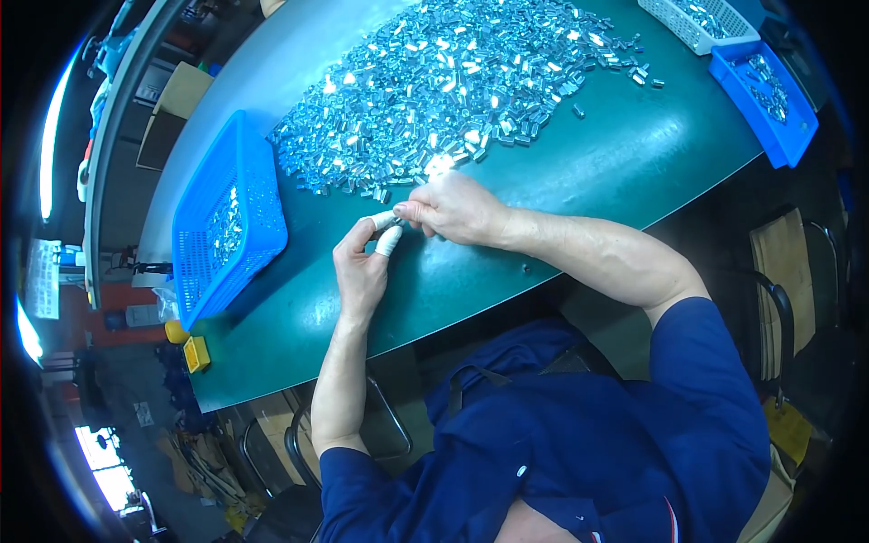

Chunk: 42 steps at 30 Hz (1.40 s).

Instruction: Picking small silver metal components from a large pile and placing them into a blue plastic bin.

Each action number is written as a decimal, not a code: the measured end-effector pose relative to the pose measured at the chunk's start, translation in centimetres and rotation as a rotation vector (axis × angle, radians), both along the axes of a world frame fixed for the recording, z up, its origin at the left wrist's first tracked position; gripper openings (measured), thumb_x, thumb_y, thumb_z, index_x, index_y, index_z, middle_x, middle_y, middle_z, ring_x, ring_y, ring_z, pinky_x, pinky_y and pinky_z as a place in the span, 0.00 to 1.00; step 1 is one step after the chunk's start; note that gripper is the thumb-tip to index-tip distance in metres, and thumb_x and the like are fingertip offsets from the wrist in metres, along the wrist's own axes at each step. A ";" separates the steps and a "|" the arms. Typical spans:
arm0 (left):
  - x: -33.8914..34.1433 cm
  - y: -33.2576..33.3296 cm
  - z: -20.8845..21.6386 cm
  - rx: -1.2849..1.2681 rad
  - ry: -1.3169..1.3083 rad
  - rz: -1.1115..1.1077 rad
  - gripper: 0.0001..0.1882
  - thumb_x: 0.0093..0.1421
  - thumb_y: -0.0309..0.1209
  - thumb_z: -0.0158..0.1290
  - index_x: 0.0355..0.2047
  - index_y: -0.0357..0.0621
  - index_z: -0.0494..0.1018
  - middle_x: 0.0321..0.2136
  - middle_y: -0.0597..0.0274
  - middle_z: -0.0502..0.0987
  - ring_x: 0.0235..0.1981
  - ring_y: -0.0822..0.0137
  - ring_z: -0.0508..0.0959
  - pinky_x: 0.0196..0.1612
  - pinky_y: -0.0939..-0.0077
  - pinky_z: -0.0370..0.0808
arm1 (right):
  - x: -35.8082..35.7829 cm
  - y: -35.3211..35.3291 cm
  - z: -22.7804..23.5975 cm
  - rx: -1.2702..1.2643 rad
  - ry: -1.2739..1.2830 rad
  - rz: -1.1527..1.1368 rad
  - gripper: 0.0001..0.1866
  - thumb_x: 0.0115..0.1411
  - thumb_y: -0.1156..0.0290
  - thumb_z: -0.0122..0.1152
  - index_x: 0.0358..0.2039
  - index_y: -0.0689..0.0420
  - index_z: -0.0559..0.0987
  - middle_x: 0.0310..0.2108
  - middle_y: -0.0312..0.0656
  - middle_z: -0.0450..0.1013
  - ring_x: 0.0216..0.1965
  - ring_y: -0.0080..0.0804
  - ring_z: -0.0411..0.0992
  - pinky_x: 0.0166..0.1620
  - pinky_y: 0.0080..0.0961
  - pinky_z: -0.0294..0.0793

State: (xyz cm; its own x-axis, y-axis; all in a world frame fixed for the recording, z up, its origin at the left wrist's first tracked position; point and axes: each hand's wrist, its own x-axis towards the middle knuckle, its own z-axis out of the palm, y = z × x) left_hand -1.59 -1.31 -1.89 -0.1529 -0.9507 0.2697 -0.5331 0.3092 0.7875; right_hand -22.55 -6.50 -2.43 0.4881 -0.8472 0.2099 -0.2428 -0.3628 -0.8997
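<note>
My left hand (359, 267), with white coverings on its thumb and forefinger, pinches a small dark metal piece (398, 222) between those fingertips. Right against it, my right hand (462, 210) is closed, thumb and fingers pressed together at the same piece; what it grips itself is hidden. Both hands are just above the green tabletop (615, 172). Beyond them spreads a large heap of small shiny metal cylinders (444, 81), its near edge close to my right knuckles.
A blue perforated basket (262, 208) with some metal pieces stands on the left. At the far right are a white basket (697, 41) and a blue tray (787, 149), both holding pieces. A small yellow box (196, 354) sits by the left table edge. Chairs stand along the near side.
</note>
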 end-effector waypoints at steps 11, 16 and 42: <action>-1.3 0.2 0.2 -0.076 -0.107 0.046 0.10 0.62 0.24 0.63 0.44 0.35 0.81 0.36 0.59 0.84 0.38 0.71 0.82 0.44 0.75 0.76 | 0.4 0.1 -0.8 0.086 -0.071 0.018 0.21 0.72 0.58 0.53 0.27 0.60 0.81 0.18 0.38 0.76 0.20 0.26 0.74 0.27 0.31 0.71; 1.9 0.3 1.3 -0.021 -0.109 0.108 0.09 0.61 0.24 0.63 0.42 0.36 0.82 0.36 0.57 0.85 0.37 0.70 0.82 0.44 0.73 0.78 | 0.3 -0.1 -0.7 -0.193 -0.130 -0.075 0.18 0.71 0.60 0.55 0.29 0.60 0.82 0.20 0.39 0.77 0.24 0.27 0.75 0.30 0.31 0.72; 0.0 -1.7 0.0 -0.392 -0.559 0.101 0.11 0.54 0.27 0.68 0.38 0.42 0.82 0.41 0.58 0.78 0.45 0.56 0.78 0.46 0.63 0.77 | -0.1 -1.4 -0.8 0.088 -0.231 -0.214 0.15 0.68 0.63 0.58 0.31 0.61 0.83 0.22 0.39 0.78 0.25 0.25 0.76 0.32 0.28 0.74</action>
State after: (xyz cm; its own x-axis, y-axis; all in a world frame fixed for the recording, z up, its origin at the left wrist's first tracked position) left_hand -1.63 -3.04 -1.87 -0.2849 -0.8158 0.5033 -0.8678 0.4425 0.2259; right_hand -22.68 -7.91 -3.19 0.2453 -0.9452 0.2154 -0.0912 -0.2437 -0.9656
